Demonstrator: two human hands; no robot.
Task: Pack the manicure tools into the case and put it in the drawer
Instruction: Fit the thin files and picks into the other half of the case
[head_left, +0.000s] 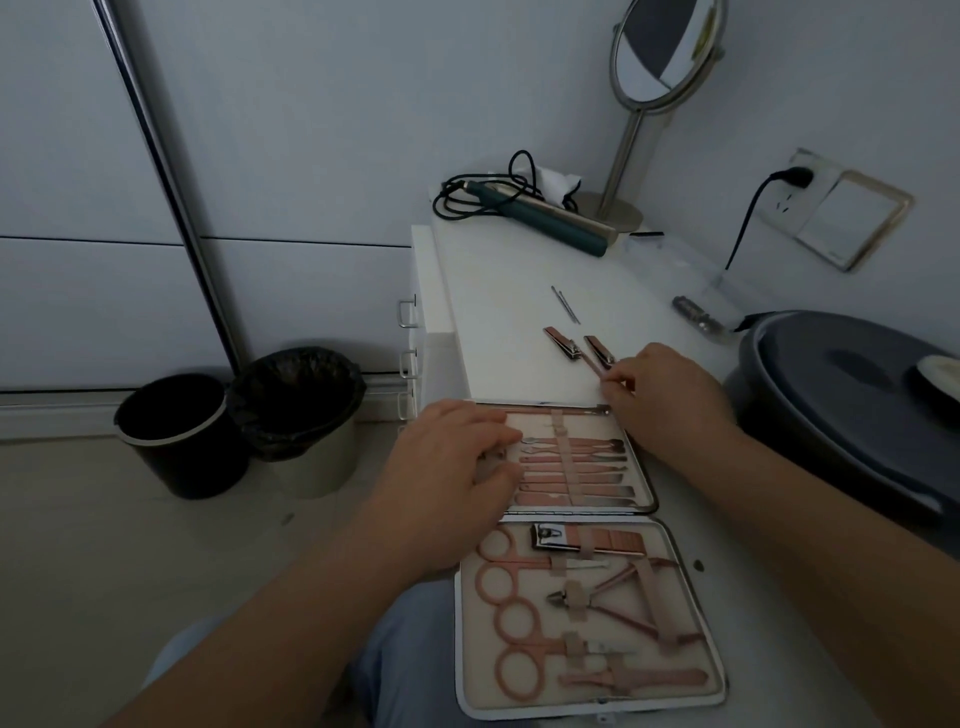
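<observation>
The manicure case (691, 613) lies open on the white table, both halves lined with rose-gold tools under elastic straps. My left hand (457, 457) rests with spread fingers on the left end of the far half. My right hand (665, 395) pinches the near end of a slim rose-gold tool (597, 366) just beyond the case's far edge. Two rose-gold nail clippers lie loose there: one (562, 344) to the left, the other (598, 349) beside my fingertips. A thin metal pick (565, 304) lies farther back.
A drawer unit with metal handles (408, 312) stands at the table's left end. A hair tool with coiled cable (540, 218) and a standing mirror (660, 52) sit at the back. A grey round lid (852, 395) is on the right. Two bins (234, 426) stand on the floor.
</observation>
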